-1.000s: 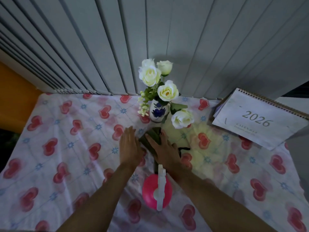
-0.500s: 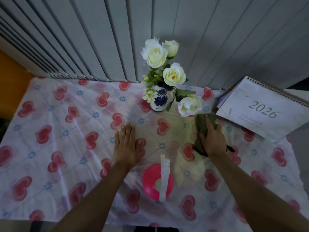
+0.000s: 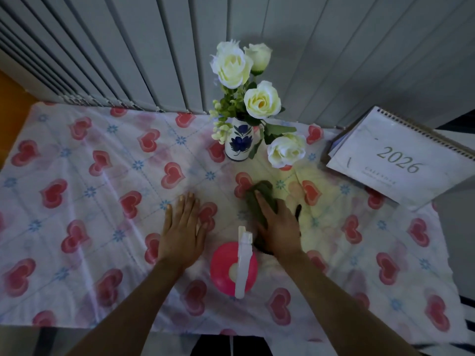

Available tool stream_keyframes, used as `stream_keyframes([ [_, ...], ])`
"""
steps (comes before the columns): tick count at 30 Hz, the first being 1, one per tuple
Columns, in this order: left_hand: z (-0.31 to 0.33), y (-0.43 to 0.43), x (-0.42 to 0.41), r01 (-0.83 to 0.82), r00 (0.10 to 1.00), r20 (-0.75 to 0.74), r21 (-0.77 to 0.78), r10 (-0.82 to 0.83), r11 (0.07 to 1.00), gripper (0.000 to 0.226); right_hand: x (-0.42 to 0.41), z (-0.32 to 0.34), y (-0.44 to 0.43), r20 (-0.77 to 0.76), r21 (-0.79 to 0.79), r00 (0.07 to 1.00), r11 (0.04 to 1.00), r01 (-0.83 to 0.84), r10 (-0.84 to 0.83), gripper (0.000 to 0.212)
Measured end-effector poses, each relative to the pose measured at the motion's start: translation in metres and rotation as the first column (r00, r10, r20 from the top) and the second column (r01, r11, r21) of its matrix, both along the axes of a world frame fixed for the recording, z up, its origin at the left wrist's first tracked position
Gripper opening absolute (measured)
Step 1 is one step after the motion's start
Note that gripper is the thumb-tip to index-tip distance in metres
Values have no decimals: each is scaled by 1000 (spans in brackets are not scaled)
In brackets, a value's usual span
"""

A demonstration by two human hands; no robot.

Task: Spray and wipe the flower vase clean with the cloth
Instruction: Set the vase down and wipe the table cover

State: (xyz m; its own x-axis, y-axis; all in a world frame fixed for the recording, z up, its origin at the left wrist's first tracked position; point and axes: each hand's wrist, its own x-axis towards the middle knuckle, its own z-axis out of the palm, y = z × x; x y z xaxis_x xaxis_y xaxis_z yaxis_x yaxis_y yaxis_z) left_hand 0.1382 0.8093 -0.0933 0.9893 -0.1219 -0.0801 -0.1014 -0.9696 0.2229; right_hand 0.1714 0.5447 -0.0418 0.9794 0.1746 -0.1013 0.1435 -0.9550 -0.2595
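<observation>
A small white vase with a blue flower print stands upright near the table's back edge, holding white roses. A dark green cloth lies on the tablecloth in front of the vase, pressed flat under my right hand. My left hand rests flat, fingers together, on the tablecloth to the left of it. A pink spray bottle with a white nozzle stands between my forearms, close to my right wrist.
A 2026 spiral desk calendar sits at the back right. The heart-print tablecloth covers the table. Grey vertical blinds hang behind. The table's near edge runs along the bottom of the view.
My right hand slid the cloth right over the tablecloth, then back left toward the middle. My left hand stayed flat in place.
</observation>
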Motion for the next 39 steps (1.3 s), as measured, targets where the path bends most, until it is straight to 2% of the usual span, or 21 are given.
stream_keyframes([
  [4,-1,1,-1,11,1000,-6,12,-11,1000,67,-25,0,-60,39,-40,973,973,227,-226,71],
  [9,0,-1,-2,11,1000,-7,11,-11,1000,64,-32,9,-80,14,65,848,847,527,-529,77],
  [11,2,-3,-7,21,1000,7,2,-21,1000,62,-36,16,-59,6,203,861,843,498,-509,76],
  [14,3,-4,-23,16,999,45,-31,-14,999,60,-51,18,-11,-24,339,978,918,204,-208,78],
  [16,3,-3,-40,-2,997,71,-62,7,998,57,-67,12,10,-72,306,993,945,114,-96,78],
  [18,1,-2,-59,24,996,92,-61,-18,998,56,-80,8,13,-91,224,985,960,166,-149,74],
  [23,-1,5,-73,42,996,87,-68,-36,997,56,-106,7,-24,-25,-15,972,972,234,-234,71],
  [28,-3,7,-74,50,996,79,-69,-45,996,55,-121,9,-74,-21,-118,926,920,373,-377,76],
  [33,13,6,-72,20,998,-54,-58,-23,998,57,-129,23,-94,-20,-223,863,844,488,-504,73],
  [36,29,-1,-78,-6,991,-135,-142,-13,990,61,-127,36,-82,-51,-223,827,814,537,-560,69],
  [39,63,-19,-94,-158,978,-192,-418,83,895,87,-126,52,-64,-115,-186,823,826,533,-557,68],
])
